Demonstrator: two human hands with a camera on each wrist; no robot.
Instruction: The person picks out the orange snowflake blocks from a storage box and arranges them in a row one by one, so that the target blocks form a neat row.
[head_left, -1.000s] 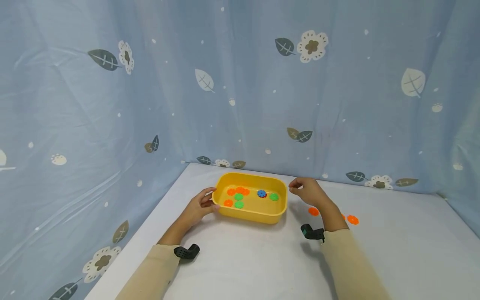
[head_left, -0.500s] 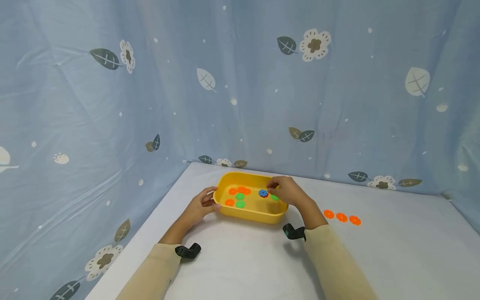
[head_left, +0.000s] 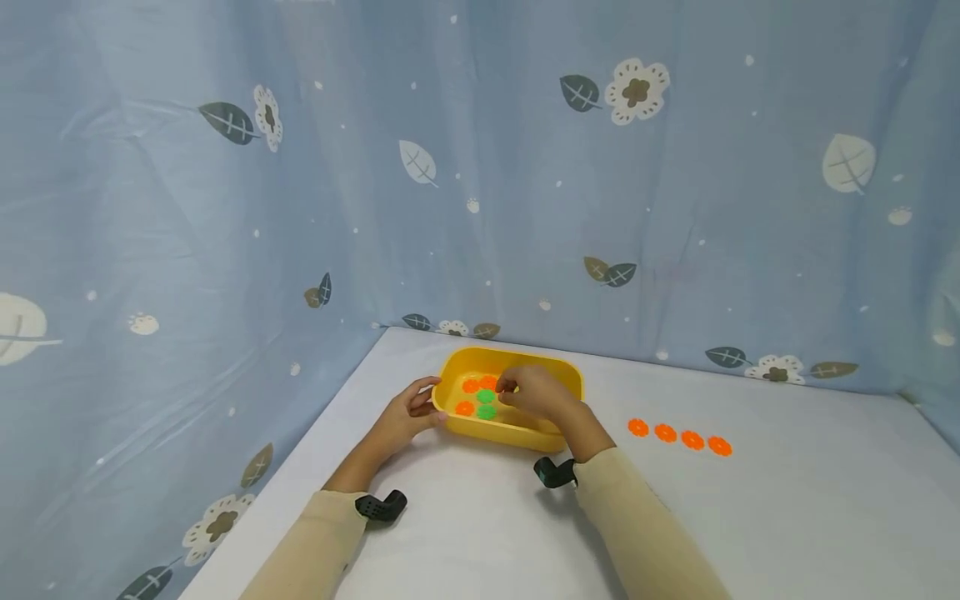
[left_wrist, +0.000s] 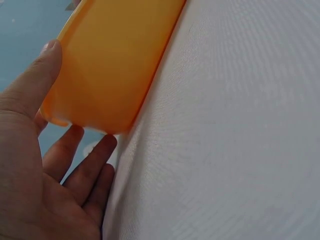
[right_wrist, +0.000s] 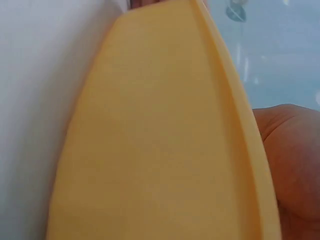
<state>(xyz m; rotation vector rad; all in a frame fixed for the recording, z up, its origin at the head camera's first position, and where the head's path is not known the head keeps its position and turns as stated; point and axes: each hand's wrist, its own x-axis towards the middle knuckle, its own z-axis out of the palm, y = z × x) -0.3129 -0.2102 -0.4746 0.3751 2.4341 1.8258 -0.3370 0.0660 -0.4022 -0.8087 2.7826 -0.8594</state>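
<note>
A yellow plastic basin [head_left: 495, 429] stands on the white table with several flower-shaped plastic discs in it. My left hand [head_left: 401, 423] holds its left end, the thumb at the rim and fingertips against the end wall, as the left wrist view shows. My right hand [head_left: 536, 392] reaches over the near rim into the basin, fingers bent down. Its fingertips are right beside a green disc [head_left: 485, 396] and an orange disc [head_left: 488, 382]; whether they pinch one I cannot tell. The basin wall [right_wrist: 150, 125] hides those fingers in the right wrist view. Another orange disc [head_left: 465, 408] and green disc [head_left: 487, 412] lie nearer the front.
Several orange discs [head_left: 692, 440] lie in a slanting row on the white tabletop [head_left: 480, 533], right of the basin. A blue curtain [head_left: 495, 167] with leaf and flower prints hangs behind and along the left side.
My right hand has moved left from beside the basin's right end to inside it, uncovering the orange row and covering the blue disc. My left hand keeps its hold on the basin.
</note>
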